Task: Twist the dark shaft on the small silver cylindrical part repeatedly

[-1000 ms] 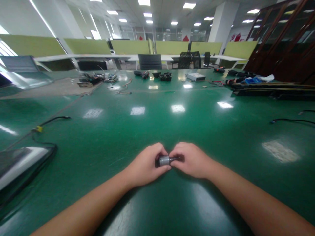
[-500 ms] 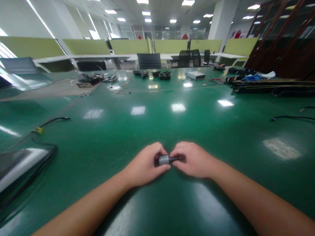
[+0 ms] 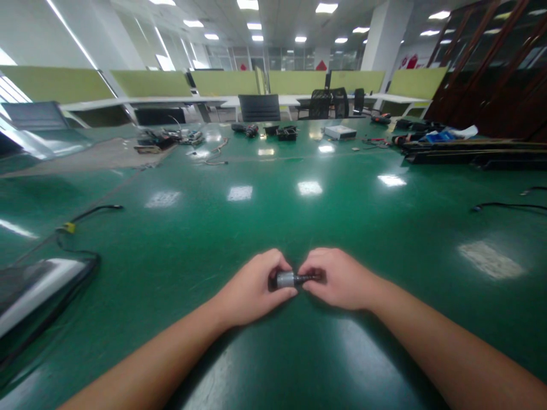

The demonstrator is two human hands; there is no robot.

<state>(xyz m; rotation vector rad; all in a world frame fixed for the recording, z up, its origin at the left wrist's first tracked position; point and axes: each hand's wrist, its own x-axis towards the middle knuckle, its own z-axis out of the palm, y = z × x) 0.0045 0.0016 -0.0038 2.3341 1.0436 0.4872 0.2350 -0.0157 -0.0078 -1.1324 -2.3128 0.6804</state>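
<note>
At the near middle of the green surface (image 3: 273,225), the left hand (image 3: 252,288) grips a silver cylinder (image 3: 285,279) while the right hand (image 3: 341,279) pinches its thin dark stem (image 3: 306,278), so a loose pinch or off-line pull could make the piece slip or tilt.

A glossy green counter (image 3: 273,222) is extending beneath and ahead of the hands (image 3: 245,290) and is reflecting ceiling lights (image 3: 327,8). Well beyond the hands, yellow-green partitions (image 3: 226,82) are standing along white desks (image 3: 158,99). A dark chair (image 3: 259,107) is standing past the counter's far edge, ahead of the hands. Ahead and to the right, a white column (image 3: 388,40) is rising; farther right, a reddish-brown cabinet (image 3: 482,85) is standing. Far to their left, bright windows (image 3: 12,86) are admitting light.
</note>
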